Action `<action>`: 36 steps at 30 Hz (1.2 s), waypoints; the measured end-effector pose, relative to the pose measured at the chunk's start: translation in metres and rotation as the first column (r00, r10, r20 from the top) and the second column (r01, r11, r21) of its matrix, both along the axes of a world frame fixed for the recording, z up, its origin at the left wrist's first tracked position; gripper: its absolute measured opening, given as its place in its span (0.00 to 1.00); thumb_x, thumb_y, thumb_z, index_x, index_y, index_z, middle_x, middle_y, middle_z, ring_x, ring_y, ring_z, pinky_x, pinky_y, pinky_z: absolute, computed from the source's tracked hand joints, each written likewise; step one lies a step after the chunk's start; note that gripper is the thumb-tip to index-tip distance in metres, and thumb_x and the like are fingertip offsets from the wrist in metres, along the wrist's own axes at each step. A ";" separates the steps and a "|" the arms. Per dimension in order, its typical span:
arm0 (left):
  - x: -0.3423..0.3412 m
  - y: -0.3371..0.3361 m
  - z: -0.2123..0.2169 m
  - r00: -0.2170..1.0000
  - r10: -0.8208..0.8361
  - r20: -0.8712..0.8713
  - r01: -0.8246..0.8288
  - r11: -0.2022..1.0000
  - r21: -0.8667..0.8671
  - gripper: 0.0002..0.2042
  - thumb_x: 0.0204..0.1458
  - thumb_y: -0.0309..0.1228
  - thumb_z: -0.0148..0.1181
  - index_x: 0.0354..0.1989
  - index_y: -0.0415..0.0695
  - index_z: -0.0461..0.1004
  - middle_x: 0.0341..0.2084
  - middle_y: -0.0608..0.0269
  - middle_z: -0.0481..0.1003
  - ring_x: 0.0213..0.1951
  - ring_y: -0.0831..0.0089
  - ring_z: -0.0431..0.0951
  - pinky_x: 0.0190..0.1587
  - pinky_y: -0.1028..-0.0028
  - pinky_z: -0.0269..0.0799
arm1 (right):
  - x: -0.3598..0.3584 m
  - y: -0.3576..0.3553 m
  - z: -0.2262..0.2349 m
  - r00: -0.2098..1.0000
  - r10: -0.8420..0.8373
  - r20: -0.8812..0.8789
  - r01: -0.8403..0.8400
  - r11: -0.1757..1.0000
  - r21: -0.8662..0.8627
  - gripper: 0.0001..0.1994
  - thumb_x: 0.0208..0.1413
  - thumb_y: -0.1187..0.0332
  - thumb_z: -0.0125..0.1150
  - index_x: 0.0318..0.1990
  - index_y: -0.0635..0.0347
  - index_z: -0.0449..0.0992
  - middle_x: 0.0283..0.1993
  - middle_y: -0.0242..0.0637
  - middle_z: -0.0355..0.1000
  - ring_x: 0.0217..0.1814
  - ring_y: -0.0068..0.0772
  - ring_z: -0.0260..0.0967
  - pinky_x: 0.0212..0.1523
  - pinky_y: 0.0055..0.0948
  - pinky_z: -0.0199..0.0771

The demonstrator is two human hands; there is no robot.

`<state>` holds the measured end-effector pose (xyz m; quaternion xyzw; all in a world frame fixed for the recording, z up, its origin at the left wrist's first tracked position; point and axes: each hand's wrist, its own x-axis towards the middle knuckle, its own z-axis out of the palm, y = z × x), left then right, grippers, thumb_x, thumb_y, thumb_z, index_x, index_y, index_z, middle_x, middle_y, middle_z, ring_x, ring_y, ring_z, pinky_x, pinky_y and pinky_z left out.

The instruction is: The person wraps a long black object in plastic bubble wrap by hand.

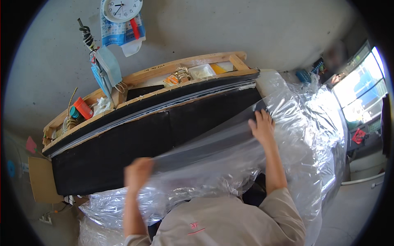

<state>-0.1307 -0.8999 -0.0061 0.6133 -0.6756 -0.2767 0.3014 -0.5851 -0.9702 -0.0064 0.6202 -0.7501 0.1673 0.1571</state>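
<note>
A clear plastic sheet (242, 143) stretches between my hands, over the near right part of a long black-covered panel (111, 151). My left hand (138, 172), smeared by motion, is closed in a fist at the sheet's left edge, which runs taut from it. Up by the panel's right end, my right hand (264, 126) lies on the film with its fingers spread. A dark patch shows through the film beside those fingertips. More crumpled plastic covers my lap and the area to the right.
Behind the panel, a wooden frame ledge (147, 74) holds a red-orange container (83, 108), a coil of cord (182, 74) and a white tray (202, 71). Face masks (107, 65) and a clock (122, 9) hang at the wall. A cardboard box (41, 180) stands left; another person is at the far right.
</note>
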 end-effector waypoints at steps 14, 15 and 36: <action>0.208 0.014 -0.012 0.453 0.764 0.460 -0.641 0.638 -0.427 0.09 0.57 0.34 0.45 0.37 0.45 0.70 0.35 0.55 0.73 0.38 0.52 0.74 0.37 0.60 0.69 | 0.088 0.029 0.104 0.580 0.201 0.790 -0.783 0.405 0.472 0.06 0.48 0.67 0.61 0.27 0.57 0.71 0.28 0.32 0.71 0.33 0.35 0.68 0.35 0.34 0.64; 0.205 0.019 -0.009 0.454 0.762 0.461 -0.647 0.638 -0.418 0.09 0.57 0.34 0.45 0.38 0.44 0.71 0.35 0.54 0.73 0.38 0.53 0.74 0.37 0.61 0.69 | 0.086 0.028 0.119 0.739 0.337 0.584 -0.571 0.773 0.277 0.06 0.47 0.67 0.62 0.28 0.56 0.72 0.32 0.32 0.71 0.37 0.34 0.68 0.40 0.34 0.63; 0.347 0.056 -0.037 0.173 0.786 0.593 -0.856 0.418 -0.305 0.15 0.59 0.47 0.39 0.45 0.56 0.68 0.36 0.53 0.76 0.37 0.46 0.75 0.34 0.52 0.70 | 0.042 0.039 0.061 0.176 0.277 0.945 -0.035 0.961 -0.275 0.11 0.55 0.64 0.58 0.28 0.62 0.72 0.19 0.23 0.64 0.20 0.17 0.58 0.21 0.20 0.57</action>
